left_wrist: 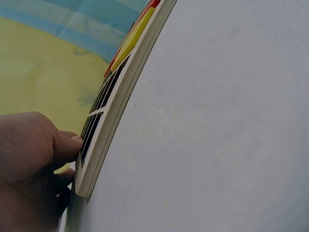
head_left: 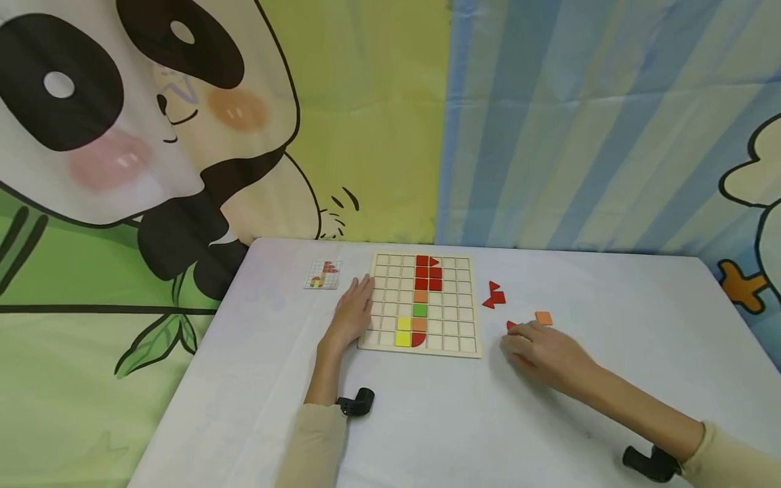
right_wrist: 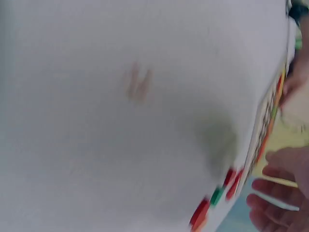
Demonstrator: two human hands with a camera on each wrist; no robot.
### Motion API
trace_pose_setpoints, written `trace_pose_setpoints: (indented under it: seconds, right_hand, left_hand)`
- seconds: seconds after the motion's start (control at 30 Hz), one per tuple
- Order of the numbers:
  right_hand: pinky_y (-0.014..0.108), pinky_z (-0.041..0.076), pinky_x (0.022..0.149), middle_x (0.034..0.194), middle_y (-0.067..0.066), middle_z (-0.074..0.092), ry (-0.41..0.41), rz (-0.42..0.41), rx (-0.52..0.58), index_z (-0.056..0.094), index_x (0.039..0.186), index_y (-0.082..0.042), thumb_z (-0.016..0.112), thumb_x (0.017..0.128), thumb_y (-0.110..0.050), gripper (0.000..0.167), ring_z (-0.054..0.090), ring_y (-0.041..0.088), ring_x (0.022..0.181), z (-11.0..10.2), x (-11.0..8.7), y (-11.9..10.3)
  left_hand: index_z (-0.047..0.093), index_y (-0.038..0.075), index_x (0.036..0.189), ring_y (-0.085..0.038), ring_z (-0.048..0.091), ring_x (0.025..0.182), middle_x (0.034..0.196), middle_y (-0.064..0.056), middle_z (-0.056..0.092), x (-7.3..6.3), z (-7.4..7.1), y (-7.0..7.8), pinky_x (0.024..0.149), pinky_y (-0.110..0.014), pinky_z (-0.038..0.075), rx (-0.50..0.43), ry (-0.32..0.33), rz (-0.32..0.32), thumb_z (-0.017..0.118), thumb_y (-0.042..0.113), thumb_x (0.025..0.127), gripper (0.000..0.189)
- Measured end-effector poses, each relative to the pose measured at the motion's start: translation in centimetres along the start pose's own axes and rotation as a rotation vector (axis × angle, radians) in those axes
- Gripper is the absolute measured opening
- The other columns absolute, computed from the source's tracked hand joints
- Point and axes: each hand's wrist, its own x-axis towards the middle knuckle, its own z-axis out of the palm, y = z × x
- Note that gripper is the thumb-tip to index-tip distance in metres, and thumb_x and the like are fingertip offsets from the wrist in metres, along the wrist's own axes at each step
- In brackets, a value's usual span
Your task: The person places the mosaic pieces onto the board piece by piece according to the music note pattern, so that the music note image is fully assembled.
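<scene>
Toward the far left corner of the tabletop (head_left: 262, 379), I see a small pattern card (head_left: 323, 275) printed with red, yellow and green shapes on a grid. Just beside it, the left hand (head_left: 352, 313) rests against the left edge of the wooden grid board (head_left: 453, 306); its fingers are straight and lie close together, with the thumb touching the rim. That forearm reaches straight in from the near edge, a black wrist camera (head_left: 356, 402) strapped above the sleeve.

The board sits near the middle of the tabletop's far edge. A column of pieces runs down its centre: red squares (head_left: 422, 272) with a red triangle (head_left: 434, 261) at the top, then an orange square (head_left: 420, 296), a green square (head_left: 419, 310), another orange one beside two yellow squares (head_left: 403, 331), and a round-cornered red piece (head_left: 417, 339) at the bottom.

Off the board's right side lie two loose red triangles (head_left: 494, 286) and a loose red square (head_left: 499, 297). Farther right, the right hand (head_left: 545, 352) is poised palm down over more pieces, its fingers loosely bent and slightly apart; I can't make out anything held. A red piece (head_left: 511, 325) shows by its fingertips, a loose orange square (head_left: 544, 318) just beyond its knuckles. The forearm slants in from the near right corner.
</scene>
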Motion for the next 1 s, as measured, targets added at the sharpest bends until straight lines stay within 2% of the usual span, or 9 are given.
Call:
trace_pose_setpoints:
  seconds: [0.07,0.13,0.23,0.33,0.47,0.6,0.73,0.83,1.0]
  right_hand:
    - [0.039,0.064,0.072,0.101,0.011,0.076,0.002,0.136,-0.065,0.078,0.106,-0.003,0.090,0.077,-0.008,0.032,0.072,0.027,0.089,-0.7,-0.9,1.2]
    - [0.044,0.065,0.072,0.101,0.015,0.076,-0.034,0.269,-0.076,0.078,0.108,-0.001,0.089,0.079,-0.010,0.032,0.073,0.031,0.089,-1.2,-1.8,2.2]
    - [0.044,0.065,0.068,0.100,0.017,0.074,-0.096,0.375,-0.036,0.078,0.108,-0.001,0.087,0.081,-0.014,0.031,0.073,0.032,0.086,-1.3,-2.8,3.1]
    - [0.043,0.064,0.067,0.101,0.017,0.073,-0.138,0.400,0.005,0.079,0.108,-0.002,0.088,0.081,-0.016,0.031,0.073,0.031,0.085,-1.1,-3.4,3.5]
    - [0.041,0.064,0.067,0.099,0.012,0.072,-0.123,0.409,0.048,0.079,0.103,-0.003,0.089,0.080,-0.016,0.029,0.071,0.024,0.080,-0.5,-3.8,3.4]
    - [0.037,0.063,0.066,0.093,0.007,0.071,-0.071,0.347,0.057,0.079,0.092,-0.003,0.089,0.077,-0.010,0.020,0.067,0.018,0.075,0.2,-4.0,3.3]
    - [0.038,0.063,0.068,0.088,0.006,0.071,-0.005,0.288,0.038,0.078,0.085,-0.005,0.090,0.075,-0.006,0.016,0.067,0.019,0.075,0.7,-4.0,3.5]
    - [0.040,0.063,0.069,0.088,0.006,0.072,-0.001,0.306,0.060,0.078,0.087,-0.005,0.089,0.076,-0.005,0.016,0.067,0.020,0.077,0.8,-3.8,3.6]
    - [0.044,0.063,0.072,0.089,0.008,0.072,-0.040,0.367,0.092,0.077,0.092,-0.001,0.088,0.077,-0.004,0.018,0.068,0.023,0.079,0.8,-3.4,3.6]
  left_hand:
    - [0.029,0.005,0.162,-0.030,0.006,0.163,0.173,-0.008,0.018,0.0,0.0,0.1,0.132,-0.053,0.006,-0.003,-0.004,0.003,0.039,0.012,0.111,0.053]
    - [0.029,0.005,0.163,-0.029,0.006,0.163,0.173,-0.008,0.018,0.0,0.0,0.1,0.132,-0.053,0.006,0.000,-0.008,0.002,0.039,0.013,0.111,0.053]
    - [0.029,0.006,0.163,-0.029,0.006,0.163,0.173,-0.008,0.018,0.0,0.0,0.0,0.132,-0.053,0.006,0.010,-0.008,-0.005,0.039,0.013,0.111,0.053]
    - [0.029,0.005,0.163,-0.030,0.006,0.163,0.173,-0.008,0.019,-0.1,0.0,-0.1,0.132,-0.053,0.006,0.014,-0.008,-0.007,0.039,0.013,0.111,0.053]
    - [0.030,0.004,0.162,-0.031,0.006,0.163,0.173,-0.009,0.019,-0.1,0.2,-0.1,0.131,-0.054,0.006,0.002,-0.012,0.002,0.039,0.012,0.111,0.053]
    - [0.029,0.005,0.162,-0.030,0.005,0.163,0.173,-0.009,0.018,-0.1,0.2,0.0,0.132,-0.053,0.006,0.009,-0.015,-0.005,0.039,0.012,0.111,0.053]
    - [0.028,0.005,0.163,-0.030,0.005,0.163,0.173,-0.009,0.018,-0.1,0.0,0.1,0.132,-0.053,0.005,0.009,-0.013,-0.005,0.039,0.012,0.111,0.053]
    - [0.029,0.004,0.162,-0.031,0.005,0.163,0.173,-0.009,0.018,-0.1,-0.1,0.1,0.132,-0.054,0.006,0.009,-0.007,-0.005,0.039,0.012,0.111,0.053]
    - [0.029,0.005,0.163,-0.030,0.005,0.163,0.173,-0.008,0.018,-0.1,-0.1,0.2,0.132,-0.054,0.006,0.005,-0.011,-0.011,0.039,0.013,0.111,0.054]
